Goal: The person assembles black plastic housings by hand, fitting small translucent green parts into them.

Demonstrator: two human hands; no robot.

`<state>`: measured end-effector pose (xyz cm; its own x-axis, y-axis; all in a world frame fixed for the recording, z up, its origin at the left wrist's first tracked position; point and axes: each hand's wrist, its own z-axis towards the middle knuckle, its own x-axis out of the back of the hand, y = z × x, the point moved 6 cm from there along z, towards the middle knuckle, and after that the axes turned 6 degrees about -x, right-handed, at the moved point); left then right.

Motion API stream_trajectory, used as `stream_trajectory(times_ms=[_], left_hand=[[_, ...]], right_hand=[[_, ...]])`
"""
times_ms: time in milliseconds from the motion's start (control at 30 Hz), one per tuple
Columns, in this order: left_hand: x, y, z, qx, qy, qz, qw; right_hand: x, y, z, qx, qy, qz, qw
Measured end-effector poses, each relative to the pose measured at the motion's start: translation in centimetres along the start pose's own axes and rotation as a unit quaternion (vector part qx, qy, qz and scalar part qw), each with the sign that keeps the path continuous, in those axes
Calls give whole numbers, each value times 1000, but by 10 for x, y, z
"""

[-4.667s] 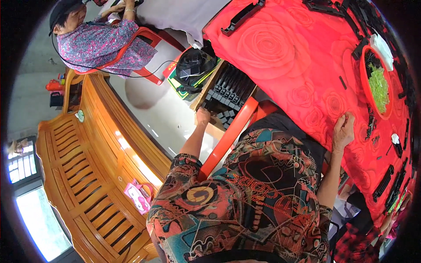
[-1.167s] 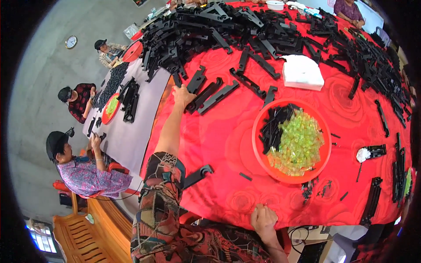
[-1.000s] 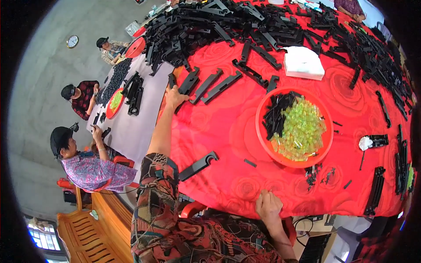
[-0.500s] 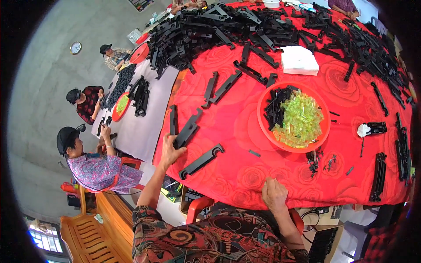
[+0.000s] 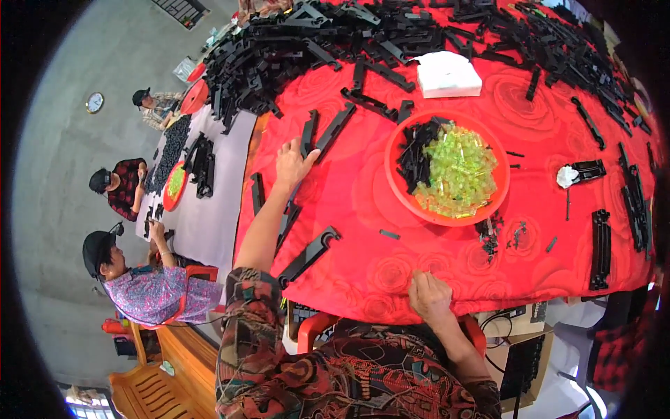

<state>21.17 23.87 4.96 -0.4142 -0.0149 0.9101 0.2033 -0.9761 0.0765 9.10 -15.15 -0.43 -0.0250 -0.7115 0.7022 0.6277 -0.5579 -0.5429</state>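
Note:
My left hand (image 5: pixel 296 165) reaches over the red cloth, thumb and fingers apart, at the near end of a black slotted plastic bar (image 5: pixel 309 131). A second long black bar (image 5: pixel 336 131) lies right beside it. Under my left forearm another black bar (image 5: pixel 287 222) is partly hidden. Closer to me rests a black bar with a hooked end (image 5: pixel 307 258). My right hand (image 5: pixel 429 296) rests curled at the cloth's front edge; whatever its fingers hold, if anything, is hidden.
A red bowl (image 5: pixel 391 183) holds yellow-green clear pieces and small black strips. Beyond stands a white tissue pack (image 5: pixel 449 78). Black bars heap (image 5: pixel 258 63) along the far side. More bars (image 5: pixel 600 250) lie at right. Co-workers sit at a pale table (image 5: pixel 227 167) on the left.
My left hand has left the bar it was touching and moved farther away, toward the two bars beyond. My right hand stays curled at the edge. The whole view has shifted slightly.

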Motion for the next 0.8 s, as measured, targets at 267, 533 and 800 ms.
stream_trajectory(times_ms=[267, 533, 800], left_hand=[[-36, 12, 18, 68, -81, 63, 992], [70, -6, -28, -43, -51, 29, 997], [80, -46, -72, -56, -195, -26, 979]], right_hand=[[3, -1, -2, -4, -2, 5, 1000], [4, -1, -2, -9, -8, 10, 1000], [6, 4, 0, -21, -8, 9, 1000]])
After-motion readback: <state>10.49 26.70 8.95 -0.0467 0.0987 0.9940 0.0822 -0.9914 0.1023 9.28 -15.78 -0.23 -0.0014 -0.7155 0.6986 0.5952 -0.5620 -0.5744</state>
